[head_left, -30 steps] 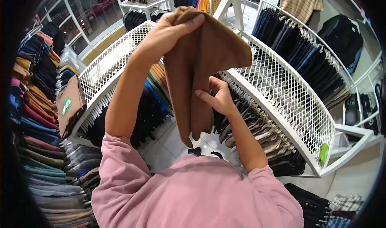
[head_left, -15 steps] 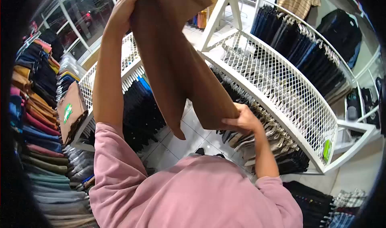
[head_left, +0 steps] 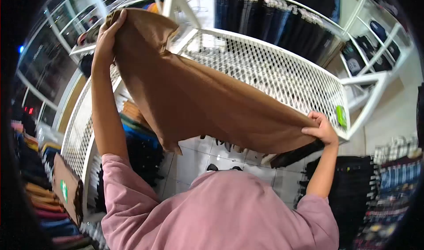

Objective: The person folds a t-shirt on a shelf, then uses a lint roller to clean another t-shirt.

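Observation:
A pair of brown trousers [head_left: 194, 95] is stretched in mid-air between my two hands, sloping down from upper left to lower right. My left hand [head_left: 109, 36] is closed on the upper end at the left. Lower down at the right, my right hand [head_left: 322, 128] pinches the end of a leg between thumb and fingers. Part of the cloth hangs loose below the middle, over the tiled floor. Behind the trousers stands a white mesh-topped rack [head_left: 274, 69], partly covered by the cloth.
A green packet [head_left: 341, 116] lies at the right end of the mesh. Dark trousers [head_left: 265, 20] hang along the back. A folded brown garment [head_left: 66, 188] with a green label rests at left, near stacked clothes [head_left: 53, 214]. Caps [head_left: 371, 51] sit on shelves at right.
My right hand has moved right and pulled the leg outward, so the trousers now spread sideways instead of hanging down. My left hand has moved lower and left. The view has turned right.

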Demonstrator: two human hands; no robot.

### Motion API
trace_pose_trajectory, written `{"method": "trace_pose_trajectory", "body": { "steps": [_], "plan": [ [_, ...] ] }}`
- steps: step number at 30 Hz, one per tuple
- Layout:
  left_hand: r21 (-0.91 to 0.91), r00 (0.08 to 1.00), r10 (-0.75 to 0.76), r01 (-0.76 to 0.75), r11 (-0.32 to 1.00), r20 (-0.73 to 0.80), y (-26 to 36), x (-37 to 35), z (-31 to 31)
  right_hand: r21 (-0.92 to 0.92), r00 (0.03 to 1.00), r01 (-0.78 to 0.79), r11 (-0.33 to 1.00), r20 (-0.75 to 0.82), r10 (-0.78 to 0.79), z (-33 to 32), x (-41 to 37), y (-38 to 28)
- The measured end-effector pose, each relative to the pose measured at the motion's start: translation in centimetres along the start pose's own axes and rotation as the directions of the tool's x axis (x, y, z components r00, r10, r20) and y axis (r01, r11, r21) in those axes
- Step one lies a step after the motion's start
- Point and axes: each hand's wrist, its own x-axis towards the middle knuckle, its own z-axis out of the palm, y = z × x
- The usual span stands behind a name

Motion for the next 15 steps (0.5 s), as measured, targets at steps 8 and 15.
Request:
{"method": "trace_pose_trajectory", "body": {
  "steps": [8,15],
  "plan": [
    [0.165,0.971,0.055,-0.096,0.982,0.233,-4.7,9.2,11.0,-0.127,0.858,0.167,0.978,-0.47,-0.207,-11.5,0.4,-4.6],
    [0.115,0.944,0.319,-0.327,0.938,0.085,-13.0,6.6,20.0,-0.658,0.451,-0.286,0.696,-0.733,-0.508,-4.7,4.1,-2.6]
  ]
}}
